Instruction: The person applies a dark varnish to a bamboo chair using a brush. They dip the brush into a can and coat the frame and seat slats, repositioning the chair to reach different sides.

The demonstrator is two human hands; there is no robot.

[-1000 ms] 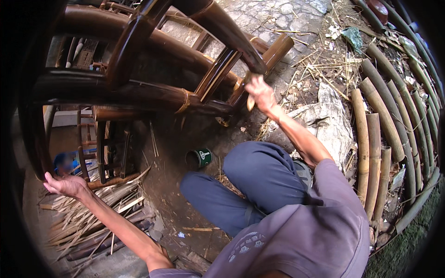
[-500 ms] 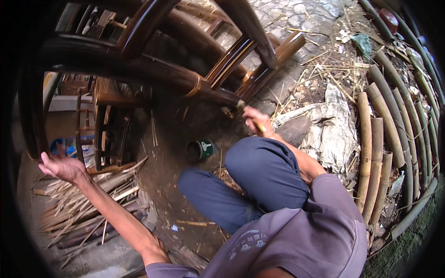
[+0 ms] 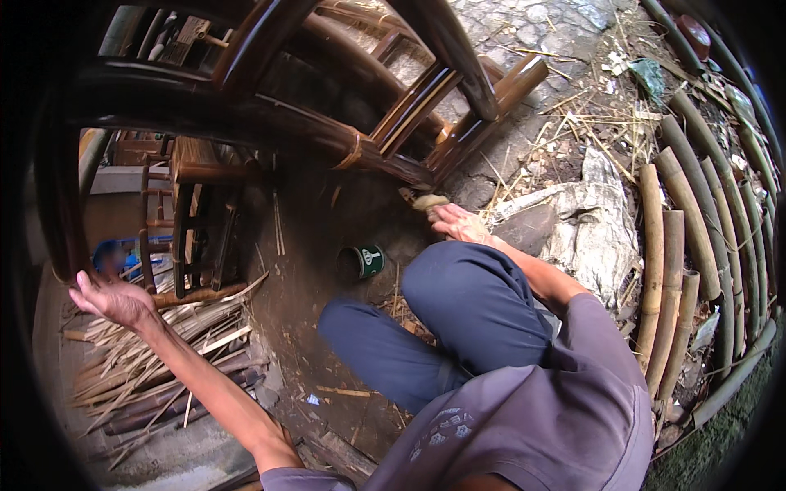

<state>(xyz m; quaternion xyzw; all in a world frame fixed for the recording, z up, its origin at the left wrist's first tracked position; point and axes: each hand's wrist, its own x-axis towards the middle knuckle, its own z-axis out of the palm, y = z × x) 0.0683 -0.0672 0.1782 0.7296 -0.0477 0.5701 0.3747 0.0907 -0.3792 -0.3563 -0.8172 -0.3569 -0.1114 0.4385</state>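
One dark bamboo frame [image 3: 299,131] fills the upper left; the person's one left hand [image 3: 110,296] touches its lower end, grip unclear, while the right hand [image 3: 460,222] grasps one brush [image 3: 430,202] near its corner. One green can [image 3: 370,260] sits near two knees [image 3: 458,286].

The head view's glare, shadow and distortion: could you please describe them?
In the head view, white glare streaks the glossy dark-brown bamboo frame; shadow darkens the brown earth floor beneath; towards the view's black rim, round tan-and-grey bamboo poles look bowed.
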